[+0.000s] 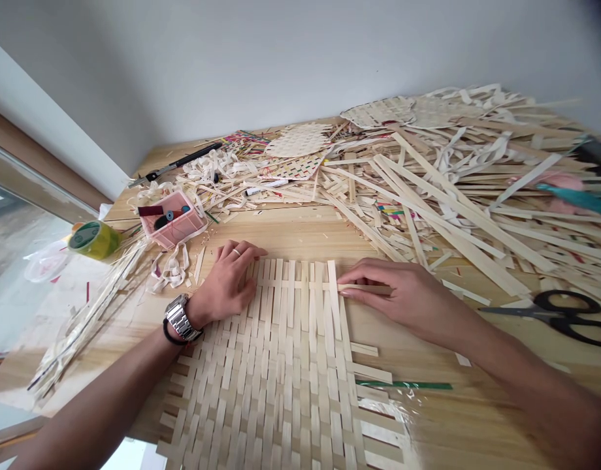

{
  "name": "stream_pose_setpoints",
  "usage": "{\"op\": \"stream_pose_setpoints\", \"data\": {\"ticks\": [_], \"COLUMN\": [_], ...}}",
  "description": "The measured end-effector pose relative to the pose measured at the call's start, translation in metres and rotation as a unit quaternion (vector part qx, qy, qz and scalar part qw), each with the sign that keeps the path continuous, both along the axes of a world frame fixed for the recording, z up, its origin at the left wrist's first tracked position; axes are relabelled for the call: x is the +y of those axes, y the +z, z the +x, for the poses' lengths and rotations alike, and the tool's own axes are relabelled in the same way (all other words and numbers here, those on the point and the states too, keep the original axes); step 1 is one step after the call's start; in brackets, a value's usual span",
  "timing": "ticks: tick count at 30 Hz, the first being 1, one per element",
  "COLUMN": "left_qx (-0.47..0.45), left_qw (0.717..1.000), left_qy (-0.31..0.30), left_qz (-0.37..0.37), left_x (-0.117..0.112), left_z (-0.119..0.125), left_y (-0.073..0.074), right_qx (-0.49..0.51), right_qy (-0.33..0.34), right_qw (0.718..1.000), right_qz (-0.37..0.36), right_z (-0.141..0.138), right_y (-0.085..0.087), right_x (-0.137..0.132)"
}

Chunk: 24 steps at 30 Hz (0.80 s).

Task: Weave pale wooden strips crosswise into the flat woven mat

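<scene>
The woven mat (281,365) is spread on the near middle of the worktop (285,232), between the two hands, with the loose ends of its lengths pointed to the far side. The far left corner of the mat is covered by the left hand (227,284), whose fingers are bent and whose thumb is laid inward; whether anything is pinched there cannot be told. By the right hand (403,294), just beside the far right edge, a thin strip (369,288) is gripped between thumb and fingers, its length passed crosswise among the upright ends. On the left, beyond the left hand, a pink basket (177,236) is seen, in which a dark red piece (150,211), a blue round item (170,215) and a black item (161,222) are held. Farther left, a yellow roll (109,241) is placed, its middle filled with green. The far right is covered by heaped strips (447,209), and black-handled scissors (543,314) are laid at the right, beyond the right forearm.
</scene>
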<state>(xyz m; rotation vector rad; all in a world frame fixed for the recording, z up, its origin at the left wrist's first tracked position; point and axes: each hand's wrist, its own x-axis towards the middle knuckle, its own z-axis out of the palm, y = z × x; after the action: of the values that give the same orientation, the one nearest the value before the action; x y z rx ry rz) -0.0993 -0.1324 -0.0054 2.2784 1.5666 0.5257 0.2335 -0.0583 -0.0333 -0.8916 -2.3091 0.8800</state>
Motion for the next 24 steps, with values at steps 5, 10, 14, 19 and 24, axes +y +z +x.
{"op": "stream_pose_setpoints", "data": {"ticks": [5, 10, 14, 19, 24], "left_qx": [0.007, 0.004, -0.009, -0.040, -0.049], "left_qw": [1.000, 1.000, 1.000, 0.999, 0.999], "left_qy": [-0.011, -0.008, -0.002, -0.003, -0.012], "left_qz": [-0.003, -0.007, -0.014, -0.004, 0.020], "left_x": [0.0017, 0.0020, 0.0013, 0.0005, 0.0001], "left_z": [-0.0004, 0.0010, 0.0005, -0.0007, -0.0007], "left_y": [-0.0010, -0.0016, -0.0005, 0.0009, 0.0024], "right_qx": [0.004, 0.005, 0.010, 0.013, 0.007], "right_qy": [0.002, 0.005, 0.003, 0.003, 0.005], "right_qw": [1.000, 1.000, 1.000, 0.999, 1.000], "right_qz": [-0.012, -0.012, -0.027, -0.031, -0.015], "right_z": [-0.0006, -0.0021, -0.0031, -0.0031, -0.0027], "right_y": [0.0008, 0.0023, 0.0027, 0.0046, 0.0061], "right_x": [-0.0011, -0.0017, -0.0022, -0.0030, -0.0025]}}
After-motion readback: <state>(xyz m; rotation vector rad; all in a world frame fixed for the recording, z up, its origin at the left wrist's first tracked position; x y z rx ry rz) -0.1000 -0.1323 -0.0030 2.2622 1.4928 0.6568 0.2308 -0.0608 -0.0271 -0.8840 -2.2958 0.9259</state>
